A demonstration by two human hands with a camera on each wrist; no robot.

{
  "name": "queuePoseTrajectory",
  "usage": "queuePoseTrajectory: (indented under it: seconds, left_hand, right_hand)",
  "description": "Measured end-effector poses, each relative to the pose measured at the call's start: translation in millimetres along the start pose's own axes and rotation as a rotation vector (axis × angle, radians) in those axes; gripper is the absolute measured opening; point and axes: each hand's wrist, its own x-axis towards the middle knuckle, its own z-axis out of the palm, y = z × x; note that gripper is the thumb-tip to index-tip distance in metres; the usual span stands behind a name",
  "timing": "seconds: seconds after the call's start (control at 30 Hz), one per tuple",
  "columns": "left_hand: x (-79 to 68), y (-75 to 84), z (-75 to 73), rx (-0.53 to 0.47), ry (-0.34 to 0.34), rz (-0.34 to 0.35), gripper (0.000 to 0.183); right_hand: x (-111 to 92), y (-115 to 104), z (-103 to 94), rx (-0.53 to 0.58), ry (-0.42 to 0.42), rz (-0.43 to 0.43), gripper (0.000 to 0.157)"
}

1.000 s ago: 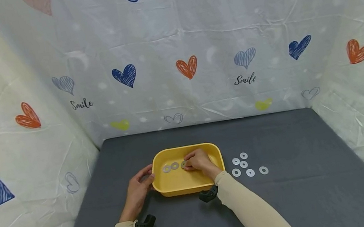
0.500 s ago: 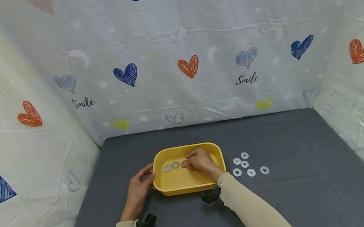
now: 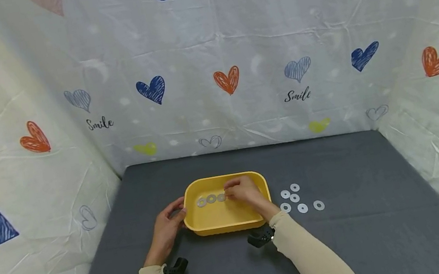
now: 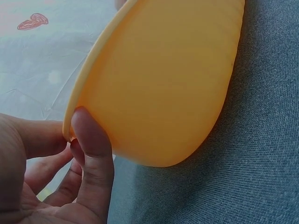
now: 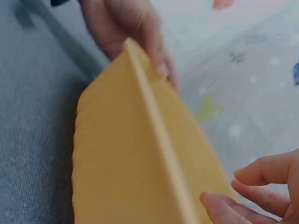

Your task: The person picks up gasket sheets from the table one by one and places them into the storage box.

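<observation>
A yellow plastic tray [image 3: 225, 228] stands on the dark cloth. My left hand [image 3: 167, 234] pinches its left rim, thumb [image 4: 93, 133] on the outer wall in the left wrist view and fingers at the lip. Inside the tray, three flat grey washers lie in a row: one at the left [image 3: 198, 203], a middle one [image 3: 208, 199] and a right one [image 3: 219, 198]. My right hand [image 3: 247, 191] hovers over the tray just right of that row. In the right wrist view its thumb and fingers [image 5: 261, 172] are spread apart, with nothing between them.
Several more washers lie loose on the table to the right of the tray, one [image 3: 315, 206] farthest right. A dark grey cloth [image 3: 369, 238] covers the table. Heart-printed sheets [image 3: 257, 102] close off the back and both sides. Black bands are on both wrists.
My right hand has let go of the third washer, which now lies beside the other two. The hand has drawn slightly back to the right. My left hand keeps its hold on the rim.
</observation>
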Motion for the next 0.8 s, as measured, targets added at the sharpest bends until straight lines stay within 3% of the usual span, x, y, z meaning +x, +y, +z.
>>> queuePoseTrajectory:
  seconds: [0.33, 0.8]
  left_hand:
    - [0.1, 0.0, 1.8, 0.002, 0.018, -0.026, 0.043]
    - [-0.1, 1.2, 2.1, -0.002, 0.021, -0.022, 0.043]
  right_hand:
    - [-31, -11, -23.6, 0.152, -0.118, -0.081, 0.026]
    - [-54, -4, -66.7, 0.116, -0.051, -0.133, 0.03]
